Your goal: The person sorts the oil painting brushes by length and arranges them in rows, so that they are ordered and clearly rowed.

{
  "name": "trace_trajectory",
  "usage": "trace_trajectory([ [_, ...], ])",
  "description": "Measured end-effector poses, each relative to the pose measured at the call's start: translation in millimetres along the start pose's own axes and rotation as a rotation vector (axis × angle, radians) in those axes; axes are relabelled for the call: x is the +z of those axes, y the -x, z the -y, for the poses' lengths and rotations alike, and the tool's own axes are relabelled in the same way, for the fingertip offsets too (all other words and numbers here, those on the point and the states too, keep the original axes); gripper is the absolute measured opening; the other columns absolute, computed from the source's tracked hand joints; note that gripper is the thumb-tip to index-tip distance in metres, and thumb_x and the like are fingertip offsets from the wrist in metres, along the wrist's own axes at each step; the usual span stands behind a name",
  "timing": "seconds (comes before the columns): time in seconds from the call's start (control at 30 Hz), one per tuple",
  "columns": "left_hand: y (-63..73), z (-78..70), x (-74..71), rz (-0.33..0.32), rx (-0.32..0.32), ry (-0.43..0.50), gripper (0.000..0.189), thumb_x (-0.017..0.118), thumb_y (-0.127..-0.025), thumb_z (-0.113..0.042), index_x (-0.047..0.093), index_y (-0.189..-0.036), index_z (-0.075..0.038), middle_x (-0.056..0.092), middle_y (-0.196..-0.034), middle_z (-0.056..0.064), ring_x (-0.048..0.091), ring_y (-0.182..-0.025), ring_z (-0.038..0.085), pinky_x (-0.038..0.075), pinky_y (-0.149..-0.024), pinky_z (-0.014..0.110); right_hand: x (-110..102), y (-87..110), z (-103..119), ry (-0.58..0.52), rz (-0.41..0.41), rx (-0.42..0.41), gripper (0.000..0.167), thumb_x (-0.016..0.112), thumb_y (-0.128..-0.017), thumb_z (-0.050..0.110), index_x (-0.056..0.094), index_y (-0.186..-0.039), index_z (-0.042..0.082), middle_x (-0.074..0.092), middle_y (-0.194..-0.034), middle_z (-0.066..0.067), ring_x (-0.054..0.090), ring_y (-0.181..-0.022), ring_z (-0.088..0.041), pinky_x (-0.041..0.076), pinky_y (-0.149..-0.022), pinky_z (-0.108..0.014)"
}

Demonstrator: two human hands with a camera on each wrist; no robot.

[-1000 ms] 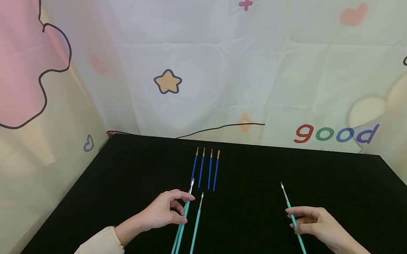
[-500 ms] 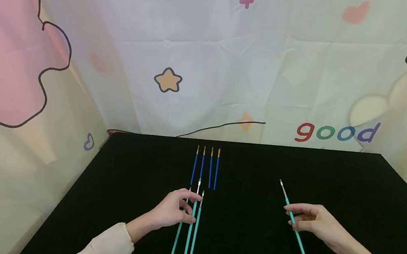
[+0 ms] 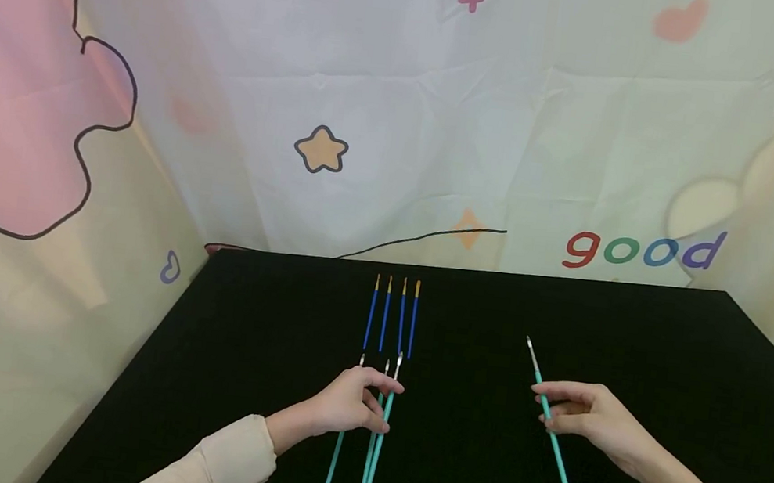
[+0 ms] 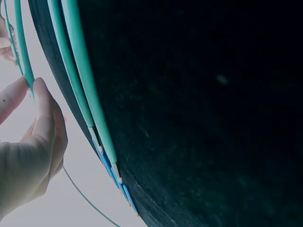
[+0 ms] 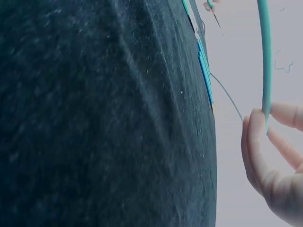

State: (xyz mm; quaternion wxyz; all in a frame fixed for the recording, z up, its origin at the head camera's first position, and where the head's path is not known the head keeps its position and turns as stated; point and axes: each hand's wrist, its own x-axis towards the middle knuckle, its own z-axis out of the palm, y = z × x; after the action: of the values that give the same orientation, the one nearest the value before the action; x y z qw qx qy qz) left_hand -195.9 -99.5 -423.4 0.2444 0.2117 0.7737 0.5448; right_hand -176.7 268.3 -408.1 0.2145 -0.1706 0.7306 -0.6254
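Between thumb and fingertips my left hand (image 3: 357, 402) pinches a teal-handled paintbrush (image 3: 376, 461), its silvery tip pointing away from me. In the left wrist view this held paintbrush (image 4: 23, 52) is raised above the table. Two similar teal paintbrushes lie on the black cloth: one paintbrush (image 3: 331, 473) partly hidden under my left hand, another paintbrush (image 3: 365, 475) close beside the held one in the head view. Off to the right, my right hand (image 3: 598, 417) pinches a fourth teal paintbrush (image 3: 562, 472), slanted with its tip up and left; the right wrist view shows its handle (image 5: 266, 56) above the fingers.
Several blue paintbrushes (image 3: 384, 324) with golden ferrules lie in a row farther back, ahead of the left hand. Black cloth (image 3: 465, 439) covers the table. Behind its far edge hangs a pale printed curtain (image 3: 397, 140).
My left hand has carried its paintbrush rightward, over the two lying teal ones, to the right of them. My right hand has shifted slightly left and up with its paintbrush.
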Motion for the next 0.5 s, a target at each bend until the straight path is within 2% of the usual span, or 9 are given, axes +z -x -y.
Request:
trace_trajectory([
  [0.17,-2.6,-2.7,-0.2,0.015,-0.015,0.0,0.051,0.066,-0.073,0.009,0.051,-0.121,0.006,0.045,-0.112,0.017,0.063,-0.075,0.017,0.053,-0.068,0.028,8,-5.7,2,0.017,-0.008,0.014,0.043,0.059,-0.084,0.004,0.047,-0.123,-0.01,0.057,-0.112,-0.015,0.061,-0.094,-0.024,0.051,-0.078,-0.032],
  [0.33,-6.4,-1.8,3.6,0.023,-0.03,-0.025,0.051,0.065,-0.073,0.008,0.051,-0.122,0.006,0.045,-0.111,0.015,0.062,-0.071,0.014,0.052,-0.066,0.027,15,-12.0,5,0.015,-0.002,0.01,0.042,0.059,-0.084,0.003,0.049,-0.123,-0.008,0.056,-0.112,-0.017,0.061,-0.093,-0.024,0.051,-0.077,-0.032],
  [0.5,-9.2,1.0,6.8,0.016,-0.058,-0.057,0.052,0.065,-0.073,0.009,0.051,-0.122,0.006,0.047,-0.111,0.015,0.063,-0.07,0.016,0.052,-0.065,0.028,24,-19.4,8,0.016,0.013,-0.005,0.047,0.058,-0.084,0.002,0.042,-0.125,-0.014,0.055,-0.112,-0.017,0.06,-0.093,-0.025,0.051,-0.078,-0.032],
])
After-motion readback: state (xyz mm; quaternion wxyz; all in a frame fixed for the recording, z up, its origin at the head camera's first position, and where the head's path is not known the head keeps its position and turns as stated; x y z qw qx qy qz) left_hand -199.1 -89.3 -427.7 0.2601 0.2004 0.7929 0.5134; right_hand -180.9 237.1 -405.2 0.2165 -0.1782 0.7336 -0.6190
